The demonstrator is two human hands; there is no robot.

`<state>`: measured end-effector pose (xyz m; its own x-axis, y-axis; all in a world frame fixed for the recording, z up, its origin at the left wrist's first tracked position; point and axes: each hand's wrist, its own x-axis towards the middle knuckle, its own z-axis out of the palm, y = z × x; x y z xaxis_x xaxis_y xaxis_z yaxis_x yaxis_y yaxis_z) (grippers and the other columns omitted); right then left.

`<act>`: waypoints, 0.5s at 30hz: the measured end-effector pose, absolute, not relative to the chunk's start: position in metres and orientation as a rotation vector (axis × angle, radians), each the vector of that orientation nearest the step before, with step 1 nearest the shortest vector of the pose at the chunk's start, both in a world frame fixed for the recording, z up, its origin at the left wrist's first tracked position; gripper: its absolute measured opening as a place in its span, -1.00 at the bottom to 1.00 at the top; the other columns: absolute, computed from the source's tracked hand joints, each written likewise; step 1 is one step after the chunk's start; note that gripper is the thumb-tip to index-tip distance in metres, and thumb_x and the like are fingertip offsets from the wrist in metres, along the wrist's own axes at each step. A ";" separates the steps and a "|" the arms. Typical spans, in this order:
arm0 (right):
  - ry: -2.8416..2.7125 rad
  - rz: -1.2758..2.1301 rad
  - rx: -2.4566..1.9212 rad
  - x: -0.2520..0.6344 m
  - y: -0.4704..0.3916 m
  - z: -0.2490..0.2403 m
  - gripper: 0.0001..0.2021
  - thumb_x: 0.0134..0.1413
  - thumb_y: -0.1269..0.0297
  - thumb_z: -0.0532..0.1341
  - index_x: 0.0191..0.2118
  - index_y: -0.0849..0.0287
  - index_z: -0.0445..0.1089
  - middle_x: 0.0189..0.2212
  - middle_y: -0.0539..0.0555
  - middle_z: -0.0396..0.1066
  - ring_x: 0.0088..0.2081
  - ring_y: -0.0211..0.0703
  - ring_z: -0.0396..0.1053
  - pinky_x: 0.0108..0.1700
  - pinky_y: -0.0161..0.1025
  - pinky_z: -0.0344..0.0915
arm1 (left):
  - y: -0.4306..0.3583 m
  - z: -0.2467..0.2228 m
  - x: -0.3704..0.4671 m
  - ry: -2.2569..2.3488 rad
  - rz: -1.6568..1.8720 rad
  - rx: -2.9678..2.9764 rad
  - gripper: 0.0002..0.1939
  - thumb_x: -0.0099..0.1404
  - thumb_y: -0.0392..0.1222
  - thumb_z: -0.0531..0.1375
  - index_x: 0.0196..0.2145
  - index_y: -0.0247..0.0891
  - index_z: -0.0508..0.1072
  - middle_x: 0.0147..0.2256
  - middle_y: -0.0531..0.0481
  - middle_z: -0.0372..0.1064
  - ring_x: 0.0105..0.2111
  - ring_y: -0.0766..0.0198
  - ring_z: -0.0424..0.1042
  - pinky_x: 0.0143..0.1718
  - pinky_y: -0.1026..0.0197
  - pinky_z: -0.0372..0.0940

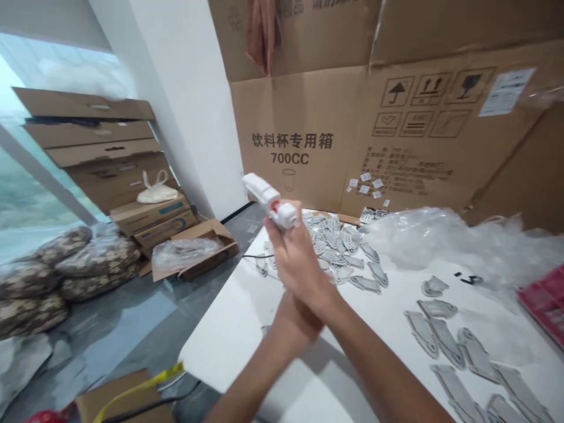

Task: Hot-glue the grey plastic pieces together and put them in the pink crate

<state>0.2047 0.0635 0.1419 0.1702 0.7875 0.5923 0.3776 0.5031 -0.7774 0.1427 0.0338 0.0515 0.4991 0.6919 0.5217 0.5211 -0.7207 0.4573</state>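
Note:
My right hand (296, 255) is raised over the table, its fingers wrapped round a white gun-shaped tool (267, 197) with a small red part. The tool's long end points up and to the left, and its exact kind is unclear. Just beneath the right wrist is my left hand (297, 320), whose fingers are mostly hidden behind the right forearm. Behind and below the hands, many flat grey rounded parts (339, 238) lie in a loose pile. More grey parts (449, 341) are spread over the right side of the white table (233, 329).
A large cardboard sheet (304, 111) stands behind the table. Crumpled clear plastic (440, 241) and a pink crate (546, 299) sit at the right. On the floor at left are stacked boxes (150, 220), patterned bags (97, 264) and a yellow cable (141, 388).

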 end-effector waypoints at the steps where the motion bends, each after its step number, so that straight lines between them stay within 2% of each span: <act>1: -1.432 0.404 -1.044 0.209 0.061 0.145 -0.74 0.59 -0.04 0.05 0.13 0.00 0.20 -0.05 0.12 0.43 -0.09 0.00 0.42 0.01 -0.06 0.34 | 0.014 0.048 0.126 0.999 0.989 2.509 -0.86 0.53 -0.16 0.26 -0.01 -0.06 0.59 -0.13 0.01 0.64 -0.17 0.20 0.62 -0.12 0.13 0.62; 4: -1.396 0.469 -1.068 0.218 0.055 0.152 -0.74 0.59 -0.04 0.06 0.11 0.01 0.17 -0.18 0.04 0.39 -0.21 -0.07 0.36 -0.08 -0.09 0.30 | -0.034 0.033 0.071 1.018 0.998 2.524 -0.93 0.41 -0.20 0.33 -0.16 -0.04 0.54 -0.19 -0.06 0.61 -0.19 0.09 0.61 -0.20 0.01 0.62; 6: -1.405 0.553 -1.083 0.222 0.055 0.153 -0.74 0.57 -0.06 0.08 0.03 0.01 0.18 -0.25 0.01 0.34 -0.24 -0.08 0.33 -0.10 -0.10 0.29 | -0.047 0.023 0.035 1.076 0.939 2.560 -0.70 0.31 -0.26 0.36 -0.02 -0.04 0.53 0.02 -0.15 0.61 0.01 -0.03 0.60 -0.07 -0.09 0.64; 8: -1.424 0.635 -1.091 0.225 0.058 0.150 -0.73 0.55 -0.07 0.11 -0.05 0.02 0.21 -0.29 -0.01 0.32 -0.25 -0.08 0.31 -0.11 -0.09 0.28 | -0.045 0.015 0.005 1.015 0.856 2.626 -0.39 0.22 -0.36 0.29 0.21 0.00 0.46 0.26 -0.14 0.51 0.28 -0.13 0.46 0.19 -0.23 0.57; 10: -1.438 0.679 -1.117 0.227 0.062 0.146 -0.73 0.52 -0.07 0.14 -0.07 0.03 0.25 -0.33 -0.02 0.31 -0.27 -0.09 0.30 -0.10 -0.08 0.28 | -0.037 0.012 -0.015 0.930 0.778 2.686 -0.23 0.18 -0.44 0.18 0.31 0.06 0.38 0.32 -0.05 0.47 0.40 -0.10 0.35 0.35 -0.30 0.44; 12: -1.439 0.690 -1.154 0.227 0.065 0.143 -0.72 0.52 -0.07 0.14 -0.06 0.04 0.31 -0.34 -0.02 0.31 -0.26 -0.08 0.30 -0.08 -0.07 0.28 | -0.026 0.014 -0.024 0.909 0.706 2.731 -0.24 0.21 -0.48 0.12 0.30 0.09 0.39 0.28 -0.01 0.52 0.35 -0.03 0.40 0.34 -0.26 0.44; 15: -1.454 0.709 -1.179 0.225 0.065 0.140 -0.68 0.53 -0.08 0.12 -0.02 0.07 0.35 -0.34 -0.01 0.30 -0.28 -0.08 0.30 -0.12 -0.09 0.29 | -0.015 0.022 -0.024 1.061 0.698 2.774 -0.49 0.37 -0.41 0.16 0.19 0.02 0.50 0.11 -0.08 0.59 0.14 -0.01 0.53 0.14 -0.16 0.52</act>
